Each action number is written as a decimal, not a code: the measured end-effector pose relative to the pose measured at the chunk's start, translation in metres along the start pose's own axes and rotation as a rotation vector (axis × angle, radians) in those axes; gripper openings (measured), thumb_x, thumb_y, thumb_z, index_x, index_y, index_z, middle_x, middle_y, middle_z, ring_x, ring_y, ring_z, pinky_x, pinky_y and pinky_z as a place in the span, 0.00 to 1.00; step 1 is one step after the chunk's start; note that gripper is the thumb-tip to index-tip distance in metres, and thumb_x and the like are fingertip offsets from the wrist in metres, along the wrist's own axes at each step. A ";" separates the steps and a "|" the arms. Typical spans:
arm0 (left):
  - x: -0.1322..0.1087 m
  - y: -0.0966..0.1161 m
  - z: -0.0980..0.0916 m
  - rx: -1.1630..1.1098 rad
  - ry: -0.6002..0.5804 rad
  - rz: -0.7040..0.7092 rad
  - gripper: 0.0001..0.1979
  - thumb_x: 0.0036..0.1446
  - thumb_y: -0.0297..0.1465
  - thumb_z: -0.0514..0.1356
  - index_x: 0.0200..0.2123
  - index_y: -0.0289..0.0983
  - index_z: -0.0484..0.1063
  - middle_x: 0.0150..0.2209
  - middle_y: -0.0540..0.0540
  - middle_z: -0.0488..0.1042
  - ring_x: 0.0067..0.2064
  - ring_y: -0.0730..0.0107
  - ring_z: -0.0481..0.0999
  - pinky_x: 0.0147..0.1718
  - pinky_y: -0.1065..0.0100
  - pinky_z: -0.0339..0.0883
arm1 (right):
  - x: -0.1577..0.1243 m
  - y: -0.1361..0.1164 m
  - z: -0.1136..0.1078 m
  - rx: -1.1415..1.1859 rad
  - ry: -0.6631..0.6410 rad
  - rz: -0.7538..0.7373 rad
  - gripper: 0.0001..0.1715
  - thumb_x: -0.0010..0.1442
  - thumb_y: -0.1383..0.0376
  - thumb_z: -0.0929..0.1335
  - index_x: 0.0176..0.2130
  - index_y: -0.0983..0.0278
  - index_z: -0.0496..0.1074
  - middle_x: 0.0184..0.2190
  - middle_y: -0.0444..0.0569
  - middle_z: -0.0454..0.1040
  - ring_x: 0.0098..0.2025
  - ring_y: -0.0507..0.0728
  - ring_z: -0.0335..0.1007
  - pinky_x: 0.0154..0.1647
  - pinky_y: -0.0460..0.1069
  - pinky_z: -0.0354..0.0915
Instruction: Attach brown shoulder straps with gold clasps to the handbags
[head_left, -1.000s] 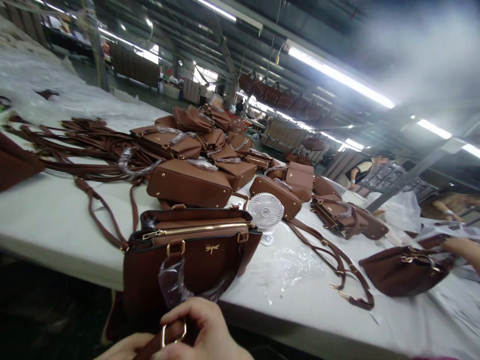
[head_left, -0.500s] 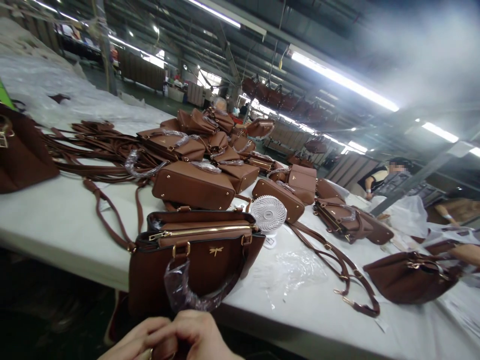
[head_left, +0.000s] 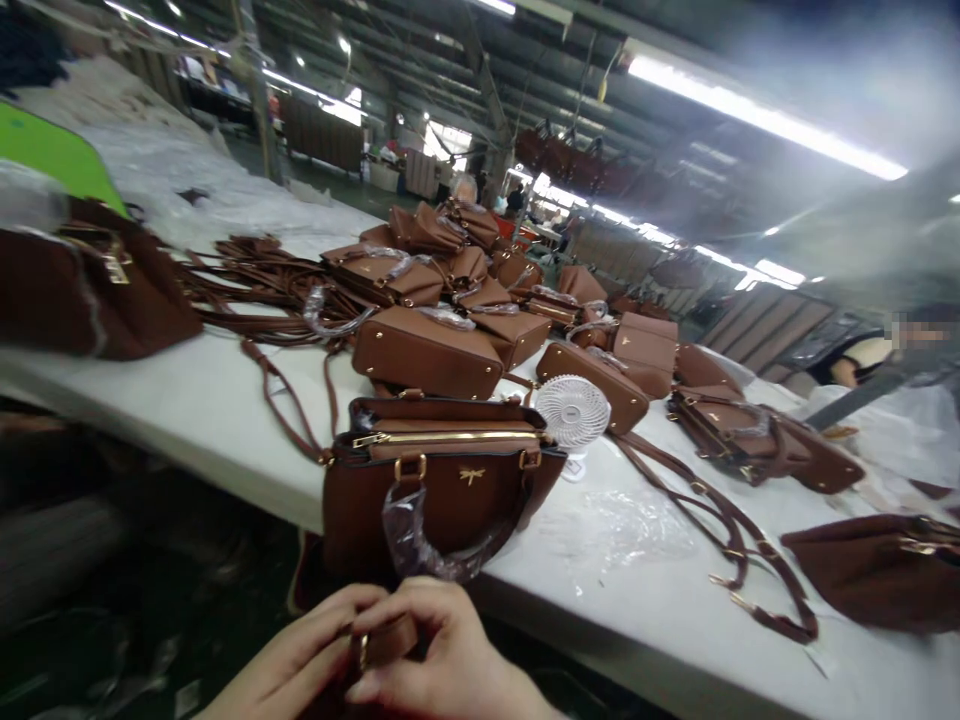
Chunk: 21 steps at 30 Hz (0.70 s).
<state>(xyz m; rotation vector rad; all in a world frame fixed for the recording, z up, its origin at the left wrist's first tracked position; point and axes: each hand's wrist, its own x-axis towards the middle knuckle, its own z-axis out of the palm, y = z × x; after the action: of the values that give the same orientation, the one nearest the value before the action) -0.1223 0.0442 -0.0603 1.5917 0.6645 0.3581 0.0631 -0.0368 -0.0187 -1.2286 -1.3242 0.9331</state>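
Low in the head view, my left hand [head_left: 304, 650] and my right hand [head_left: 454, 635] are close together, fingers closed on a brown leather strap [head_left: 394, 640]. A loop of the strap shows between the fingers, with a gold metal ring or buckle [head_left: 364, 652] at my left fingertips. The rest of the strap is hidden by the hands. Just beyond them a brown handbag [head_left: 480, 512] stands at the table edge, its gold zipper [head_left: 457, 438] on top and a dragonfly emblem on the front. Clear plastic wraps its hanging front handle [head_left: 409, 535].
On the white table [head_left: 255, 440] lie several brown bags [head_left: 427, 350], a heap of straps [head_left: 255, 300] and loose straps [head_left: 720, 500]. A white fan [head_left: 574, 412] stands behind the handbag. Another bag [head_left: 97, 290] is at left, one [head_left: 870, 570] at right. A person [head_left: 862, 355] is at far right.
The view has swung right-to-left shifted, so the table and bags appear further right. My hands have turned the strap, and its loop and gold fitting show more clearly.
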 end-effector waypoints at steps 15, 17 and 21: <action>-0.004 0.011 0.012 -0.189 -0.085 0.185 0.22 0.68 0.44 0.48 0.50 0.34 0.72 0.53 0.39 0.70 0.55 0.63 0.68 0.58 0.62 0.59 | 0.000 0.005 -0.010 -0.128 -0.107 0.039 0.12 0.55 0.59 0.74 0.39 0.61 0.79 0.31 0.45 0.76 0.34 0.53 0.71 0.37 0.48 0.66; -0.004 0.005 0.006 -0.161 -0.112 0.157 0.22 0.68 0.44 0.47 0.49 0.34 0.72 0.49 0.40 0.71 0.50 0.66 0.70 0.53 0.64 0.62 | 0.001 0.006 -0.015 -0.058 -0.047 0.056 0.13 0.56 0.59 0.74 0.42 0.61 0.78 0.35 0.46 0.78 0.37 0.54 0.73 0.40 0.49 0.67; -0.003 -0.001 -0.002 -0.070 -0.121 0.104 0.21 0.69 0.43 0.48 0.42 0.33 0.73 0.49 0.41 0.71 0.44 0.69 0.70 0.50 0.65 0.64 | 0.000 0.008 -0.014 0.024 -0.042 0.077 0.15 0.56 0.58 0.74 0.44 0.60 0.76 0.37 0.46 0.78 0.38 0.53 0.74 0.41 0.48 0.68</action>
<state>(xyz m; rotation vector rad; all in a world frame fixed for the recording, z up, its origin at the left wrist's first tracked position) -0.1257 0.0439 -0.0609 1.5715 0.4729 0.3545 0.0780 -0.0369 -0.0242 -1.2547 -1.3021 1.0314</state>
